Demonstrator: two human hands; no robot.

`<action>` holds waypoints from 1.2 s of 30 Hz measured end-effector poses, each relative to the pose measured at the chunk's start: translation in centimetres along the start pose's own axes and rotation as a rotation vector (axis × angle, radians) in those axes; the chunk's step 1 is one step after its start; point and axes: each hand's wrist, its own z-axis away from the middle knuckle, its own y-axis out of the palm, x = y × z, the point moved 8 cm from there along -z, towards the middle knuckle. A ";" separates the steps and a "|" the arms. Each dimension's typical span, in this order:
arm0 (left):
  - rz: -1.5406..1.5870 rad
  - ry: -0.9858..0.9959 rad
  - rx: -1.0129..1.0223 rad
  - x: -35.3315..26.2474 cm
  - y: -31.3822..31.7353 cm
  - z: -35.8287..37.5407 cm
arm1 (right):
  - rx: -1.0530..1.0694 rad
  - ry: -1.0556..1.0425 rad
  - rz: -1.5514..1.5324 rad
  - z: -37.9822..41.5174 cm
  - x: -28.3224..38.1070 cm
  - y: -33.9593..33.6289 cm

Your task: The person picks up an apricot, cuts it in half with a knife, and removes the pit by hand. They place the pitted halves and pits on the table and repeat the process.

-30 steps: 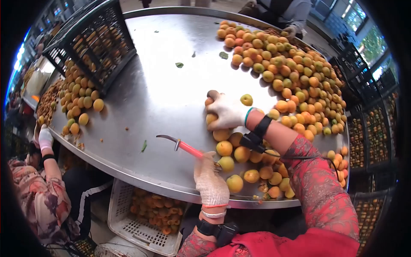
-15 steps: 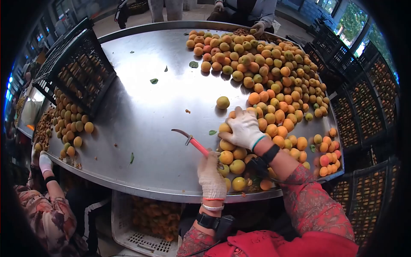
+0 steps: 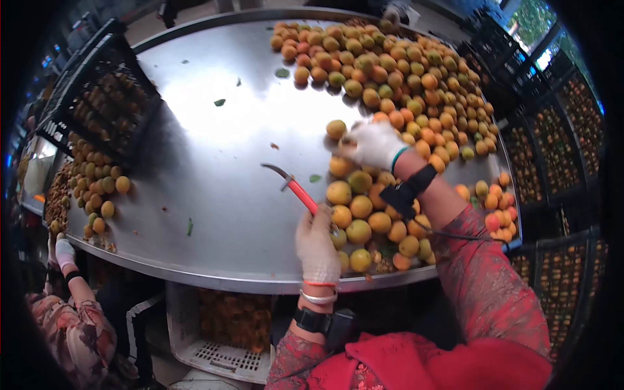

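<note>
At the table's near edge, the left hand [image 3: 316,244] is clenched around a red-handled knife [image 3: 296,189], its curved blade pointing out over bare steel. Beside it lies a cluster of apricots [image 3: 364,214]. Farther in, the right hand [image 3: 376,144] cups loosely over fruit at the edge of the big pile [image 3: 403,78]. A black crate [image 3: 97,97] sits at the far left edge of the table [image 3: 214,149].

Surface [image 3: 221,156]: large fruit heap [image 3: 403,71] across far right. Smaller fruit cluster [image 3: 367,221] at near edge, between left hand [image 3: 317,246] and right hand [image 3: 376,144]. Knife [image 3: 294,187] in left hand, blade pointing far-left. Crate [image 3: 97,97] on far left, loose fruit [image 3: 97,188] before it. Basket [image 3: 221,325] below near edge. Another person's hand [image 3: 64,252] at lower left.
</note>
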 end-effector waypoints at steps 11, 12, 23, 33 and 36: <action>-0.164 0.028 0.288 -2.7 5.8 4.8 | -0.392 0.265 -1.085 23.1 -6.2 -2.7; -0.227 0.027 0.421 -1.5 7.1 5.4 | -0.469 0.304 -1.212 24.7 -5.3 -1.9; -0.602 0.550 1.301 3.2 13.0 17.4 | -0.595 0.460 -1.820 34.0 -0.7 3.6; -1.237 0.631 0.520 -1.2 8.3 9.9 | -0.586 0.819 -1.483 41.7 -5.3 7.3; -1.389 0.657 0.574 0.2 9.8 10.9 | -0.519 0.699 -1.415 41.4 -4.1 8.4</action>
